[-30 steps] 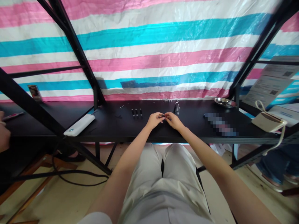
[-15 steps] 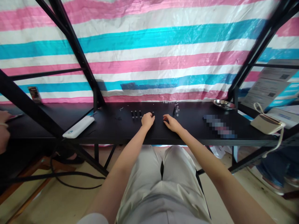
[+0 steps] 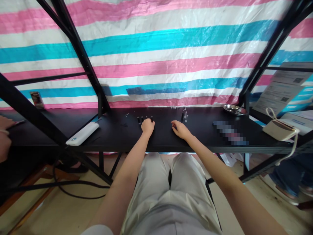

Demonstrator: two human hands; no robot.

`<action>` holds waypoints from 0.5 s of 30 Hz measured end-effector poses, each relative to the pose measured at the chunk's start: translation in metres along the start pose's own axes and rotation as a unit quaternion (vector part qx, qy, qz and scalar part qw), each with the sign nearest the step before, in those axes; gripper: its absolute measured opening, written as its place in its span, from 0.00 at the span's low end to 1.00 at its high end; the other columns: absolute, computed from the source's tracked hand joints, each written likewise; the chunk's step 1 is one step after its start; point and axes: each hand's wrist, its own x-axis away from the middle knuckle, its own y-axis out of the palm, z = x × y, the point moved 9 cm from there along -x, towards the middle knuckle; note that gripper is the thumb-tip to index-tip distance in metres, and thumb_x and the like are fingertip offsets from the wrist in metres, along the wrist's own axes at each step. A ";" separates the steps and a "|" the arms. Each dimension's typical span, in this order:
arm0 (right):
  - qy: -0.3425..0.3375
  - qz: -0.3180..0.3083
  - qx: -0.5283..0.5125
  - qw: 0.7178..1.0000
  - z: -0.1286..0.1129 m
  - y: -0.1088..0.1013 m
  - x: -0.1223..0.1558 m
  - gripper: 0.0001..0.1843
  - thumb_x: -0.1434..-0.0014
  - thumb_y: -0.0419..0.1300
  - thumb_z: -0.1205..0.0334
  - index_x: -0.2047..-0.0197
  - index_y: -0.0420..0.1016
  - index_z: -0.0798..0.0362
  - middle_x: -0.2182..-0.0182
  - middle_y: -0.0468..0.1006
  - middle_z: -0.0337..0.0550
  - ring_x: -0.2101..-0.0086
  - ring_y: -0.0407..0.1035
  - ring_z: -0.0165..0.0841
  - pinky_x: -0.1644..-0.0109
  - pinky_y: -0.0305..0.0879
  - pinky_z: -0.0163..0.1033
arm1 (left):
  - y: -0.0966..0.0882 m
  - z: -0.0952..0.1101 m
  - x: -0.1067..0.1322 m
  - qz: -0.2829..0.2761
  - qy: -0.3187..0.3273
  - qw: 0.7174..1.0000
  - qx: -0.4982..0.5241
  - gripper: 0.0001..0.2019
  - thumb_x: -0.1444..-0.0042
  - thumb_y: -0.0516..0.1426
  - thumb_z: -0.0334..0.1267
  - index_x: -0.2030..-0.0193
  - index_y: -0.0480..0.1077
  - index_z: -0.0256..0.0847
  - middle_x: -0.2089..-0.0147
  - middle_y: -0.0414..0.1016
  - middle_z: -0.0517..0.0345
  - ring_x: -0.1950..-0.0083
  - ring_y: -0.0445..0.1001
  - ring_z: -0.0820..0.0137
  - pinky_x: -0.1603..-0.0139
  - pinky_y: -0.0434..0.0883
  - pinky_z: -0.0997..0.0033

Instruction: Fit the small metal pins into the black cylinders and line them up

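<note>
My left hand [image 3: 148, 126] is closed around a small dark tube [image 3: 152, 118], whose top pokes out beyond the fingers. Just left of it, a row of similar black tubes [image 3: 138, 120] stands on the black table [image 3: 117, 137]; my fingers partly cover the nearest ones. My right hand [image 3: 180, 129] rests on the tabletop, thumb and fingers loosely curved and apart, holding nothing I can see. Beyond its fingertips are another black tube [image 3: 182, 116] and a few small clear pieces [image 3: 186, 117].
Small white bits [image 3: 174, 107] lie in a line at the table's back edge. A metal dish [image 3: 235, 110], a blurred-out packet [image 3: 230, 133] and a beige pouch [image 3: 280, 130] are at right. A white device [image 3: 82, 133] lies left, near black frame posts [image 3: 80, 54]. Another person's hand [image 3: 5, 123] shows far left.
My left hand has moved left with the dark tube, up to the row of black tubes. The right hand has stayed almost where it was.
</note>
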 end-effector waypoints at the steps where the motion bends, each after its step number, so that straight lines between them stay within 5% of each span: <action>1: 0.004 0.010 0.007 1.000 -0.001 -0.003 0.000 0.14 0.45 0.50 0.68 0.54 0.65 0.54 0.65 0.73 0.45 0.64 0.67 0.34 0.56 0.63 0.39 | 0.000 0.000 0.000 0.001 0.000 1.000 -0.002 0.13 0.46 0.53 0.43 0.63 0.75 0.38 0.61 0.75 0.46 0.58 0.74 0.59 0.60 0.69 0.65; 5: 0.085 0.130 0.044 0.987 0.008 -0.036 0.005 0.10 0.43 0.49 0.61 0.59 0.67 0.53 0.69 0.73 0.44 0.66 0.67 0.34 0.60 0.61 0.38 | 0.000 0.000 0.002 0.001 0.000 1.000 -0.009 0.13 0.45 0.52 0.43 0.62 0.74 0.38 0.61 0.75 0.45 0.58 0.74 0.60 0.60 0.69 0.66; 9: 0.247 0.276 0.047 0.928 0.040 -0.073 0.028 0.12 0.43 0.48 0.57 0.59 0.64 0.53 0.71 0.71 0.42 0.68 0.66 0.34 0.63 0.59 0.38 | -0.002 0.001 0.003 0.002 -0.001 1.000 -0.017 0.13 0.44 0.52 0.42 0.61 0.74 0.38 0.60 0.75 0.45 0.58 0.74 0.59 0.60 0.69 0.65; 15: 0.404 0.238 0.025 0.883 0.088 -0.069 0.046 0.14 0.49 0.52 0.61 0.58 0.63 0.54 0.67 0.72 0.44 0.65 0.66 0.36 0.61 0.58 0.40 | -0.001 0.001 0.003 -0.001 -0.006 1.000 -0.024 0.13 0.44 0.52 0.42 0.61 0.74 0.38 0.60 0.75 0.45 0.58 0.74 0.60 0.60 0.70 0.65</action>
